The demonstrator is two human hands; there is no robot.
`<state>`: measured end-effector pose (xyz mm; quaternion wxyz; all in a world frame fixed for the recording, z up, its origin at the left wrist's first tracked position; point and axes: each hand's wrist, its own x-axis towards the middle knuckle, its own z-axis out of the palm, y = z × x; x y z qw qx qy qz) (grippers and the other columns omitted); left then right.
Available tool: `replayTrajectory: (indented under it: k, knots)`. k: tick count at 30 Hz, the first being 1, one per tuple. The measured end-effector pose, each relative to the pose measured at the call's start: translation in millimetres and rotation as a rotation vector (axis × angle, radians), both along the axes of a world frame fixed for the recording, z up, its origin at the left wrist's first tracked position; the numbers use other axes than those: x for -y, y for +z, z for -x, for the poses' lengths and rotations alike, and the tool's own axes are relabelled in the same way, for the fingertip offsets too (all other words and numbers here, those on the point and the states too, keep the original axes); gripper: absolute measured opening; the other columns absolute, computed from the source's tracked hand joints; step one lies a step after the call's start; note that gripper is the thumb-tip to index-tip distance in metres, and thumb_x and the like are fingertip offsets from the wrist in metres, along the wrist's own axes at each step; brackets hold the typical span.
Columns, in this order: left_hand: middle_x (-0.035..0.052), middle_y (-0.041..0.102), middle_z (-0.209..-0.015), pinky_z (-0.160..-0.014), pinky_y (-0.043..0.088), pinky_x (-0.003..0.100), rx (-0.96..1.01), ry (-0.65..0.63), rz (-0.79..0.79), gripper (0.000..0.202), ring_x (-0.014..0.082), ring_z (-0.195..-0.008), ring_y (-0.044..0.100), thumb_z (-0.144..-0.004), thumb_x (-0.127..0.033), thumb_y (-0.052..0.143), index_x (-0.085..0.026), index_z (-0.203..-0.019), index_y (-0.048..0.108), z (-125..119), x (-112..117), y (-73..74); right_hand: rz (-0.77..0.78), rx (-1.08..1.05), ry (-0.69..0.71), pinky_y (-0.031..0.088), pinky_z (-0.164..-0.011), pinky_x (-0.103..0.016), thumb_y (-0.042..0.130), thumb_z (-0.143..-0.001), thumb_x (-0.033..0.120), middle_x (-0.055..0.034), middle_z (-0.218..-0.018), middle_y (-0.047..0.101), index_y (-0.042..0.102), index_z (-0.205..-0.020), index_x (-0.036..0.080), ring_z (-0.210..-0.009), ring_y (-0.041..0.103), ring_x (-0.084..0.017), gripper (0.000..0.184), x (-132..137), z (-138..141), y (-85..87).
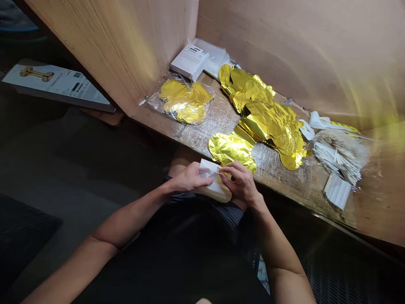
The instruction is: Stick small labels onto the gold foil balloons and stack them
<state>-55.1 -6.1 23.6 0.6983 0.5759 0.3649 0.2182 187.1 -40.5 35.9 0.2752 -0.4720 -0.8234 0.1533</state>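
Note:
My left hand (191, 177) grips a folded white paper piece (207, 166) over my lap, its thumb lying across the front. At the paper's right edge, the fingers of my right hand (238, 179) are pinched together. Some small gold print or foil shows at those fingertips, too small to make out. Just beyond my hands, a flat gold foil balloon (232, 150) lies at the front edge of the shelf. It belongs to a spread-out pile of gold foil balloons (272, 124) reaching back toward the rear wall.
Left on the shelf (190, 135) is a clear bag of folded gold foil (186, 101), with printed white cards (190, 61) behind. White straws (338, 152) in plastic and a folded paper (337, 191) lie right. A stack of printed packaging (57, 84) stands beyond the wooden side panel (126, 50).

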Motion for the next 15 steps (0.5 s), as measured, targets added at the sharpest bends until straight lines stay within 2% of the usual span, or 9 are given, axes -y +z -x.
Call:
replayTrajectory:
  k: [4,6,8,12,15]
  knots:
    - [-0.0036,0.058,-0.073,-0.061,0.037,0.022,-0.001,-0.059,-0.079,0.014,0.0115,-0.067,0.051,-0.083,-0.029,0.066,-0.014,-0.083,0.065,-2,1,4.4,-0.105,0.148,0.079,0.054,-0.074,-0.036,0.063,-0.099,0.015,-0.0056,-0.089,0.071,0.069,-0.096,0.024,-0.079,0.062,-0.019,0.012,3,12,-3.7]
    - [-0.0049,0.052,-0.070,-0.058,0.033,0.022,-0.003,-0.087,-0.090,0.012,0.0100,-0.064,0.045,-0.084,-0.026,0.064,-0.015,-0.081,0.061,-1,2,5.7,-0.091,0.135,0.086,0.053,-0.073,-0.035,0.060,-0.099,0.013,-0.0051,-0.086,0.069,0.067,-0.093,0.024,-0.078,0.060,-0.019,0.014,2,14,-4.2]
    - [-0.0050,0.050,-0.069,-0.057,0.030,0.023,0.002,-0.125,-0.070,0.012,0.0095,-0.062,0.042,-0.085,-0.026,0.062,-0.015,-0.080,0.060,0,2,6.2,-0.011,0.045,0.095,0.052,-0.071,-0.034,0.058,-0.099,0.014,-0.0045,-0.086,0.067,0.065,-0.092,0.023,-0.078,0.061,-0.018,0.014,0,12,-4.1]
    - [-0.0023,0.057,-0.071,-0.056,0.033,0.023,0.005,-0.147,-0.011,0.016,0.0109,-0.062,0.046,-0.085,-0.029,0.066,-0.014,-0.083,0.066,2,2,6.6,0.245,-0.164,0.027,0.048,-0.066,-0.029,0.056,-0.097,0.016,0.0001,-0.080,0.065,0.062,-0.086,0.023,-0.070,0.060,-0.014,0.014,-1,6,-4.0]
    - [0.0020,0.069,-0.083,-0.064,0.043,0.023,0.035,-0.105,-0.002,0.020,0.0148,-0.071,0.057,-0.083,-0.030,0.069,-0.012,-0.091,0.073,4,1,5.2,0.296,-0.233,-0.102,0.047,-0.066,-0.028,0.055,-0.096,0.019,0.0011,-0.076,0.065,0.061,-0.083,0.023,-0.067,0.059,-0.014,0.014,-2,-2,-4.1]
